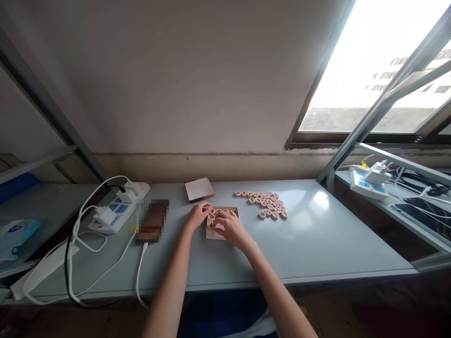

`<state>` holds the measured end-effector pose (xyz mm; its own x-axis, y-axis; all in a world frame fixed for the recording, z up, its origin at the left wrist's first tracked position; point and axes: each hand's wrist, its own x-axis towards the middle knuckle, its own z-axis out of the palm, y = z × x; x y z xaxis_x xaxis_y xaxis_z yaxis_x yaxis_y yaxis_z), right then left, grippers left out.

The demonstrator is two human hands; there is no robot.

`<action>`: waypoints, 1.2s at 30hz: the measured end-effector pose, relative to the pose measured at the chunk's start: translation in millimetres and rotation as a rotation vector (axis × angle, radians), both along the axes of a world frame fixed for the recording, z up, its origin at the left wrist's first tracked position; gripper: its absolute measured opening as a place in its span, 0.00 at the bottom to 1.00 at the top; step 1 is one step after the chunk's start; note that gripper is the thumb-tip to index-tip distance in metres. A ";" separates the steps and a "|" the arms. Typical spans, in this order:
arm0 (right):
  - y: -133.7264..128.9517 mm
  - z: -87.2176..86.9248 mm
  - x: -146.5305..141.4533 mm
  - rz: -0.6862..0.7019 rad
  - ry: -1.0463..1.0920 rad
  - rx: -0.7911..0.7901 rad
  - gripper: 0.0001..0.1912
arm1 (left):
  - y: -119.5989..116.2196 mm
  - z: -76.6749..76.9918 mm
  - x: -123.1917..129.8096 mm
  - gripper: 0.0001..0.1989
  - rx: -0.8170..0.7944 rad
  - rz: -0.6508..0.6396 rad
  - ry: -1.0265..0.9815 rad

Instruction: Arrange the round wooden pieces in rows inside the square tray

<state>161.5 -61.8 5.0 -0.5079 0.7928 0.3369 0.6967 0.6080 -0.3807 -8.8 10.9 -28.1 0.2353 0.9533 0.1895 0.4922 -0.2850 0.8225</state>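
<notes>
An open shallow box [222, 238] of xiangqi pieces stands at the middle of the table, with round wooden discs [212, 217] in rows along its far and left sides. My left hand [199, 215] grips the box by its far left corner, fingers curled at the rim. Over the box, my right hand [230, 227] reaches in with its fingers bent down and drawn together. Whatever lies between those fingertips is hidden. To the right of the box, more xiangqi pieces [270, 206] lie loose in a cluster, with a short row of them at its far left.
Behind the box lies its lid [200, 189], pale inside upward. At left are a blurred-out brown object [153, 220], a power strip [120, 209] and looping white cables [74, 230]. Another power strip [369, 183] sits beyond the metal frame [347, 141] at right.
</notes>
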 end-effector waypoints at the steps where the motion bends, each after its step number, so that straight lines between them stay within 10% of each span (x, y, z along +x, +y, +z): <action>1: 0.6 -1.2 0.1 -0.001 -0.010 0.010 0.04 | 0.3 -0.7 -0.1 0.12 -0.003 0.000 -0.004; 14: 5.2 5.8 2.1 -0.086 -0.048 0.095 0.08 | 1.6 -1.6 -1.1 0.12 -0.018 -0.007 -0.009; 23: -24.8 0.6 119.1 -0.777 -0.137 0.297 0.13 | 3.2 -0.7 -1.4 0.14 -0.032 -0.014 0.001; 36: -32.0 -13.0 106.5 -0.706 -0.156 0.182 0.12 | 6.9 -0.1 -0.2 0.15 -0.026 -0.003 0.002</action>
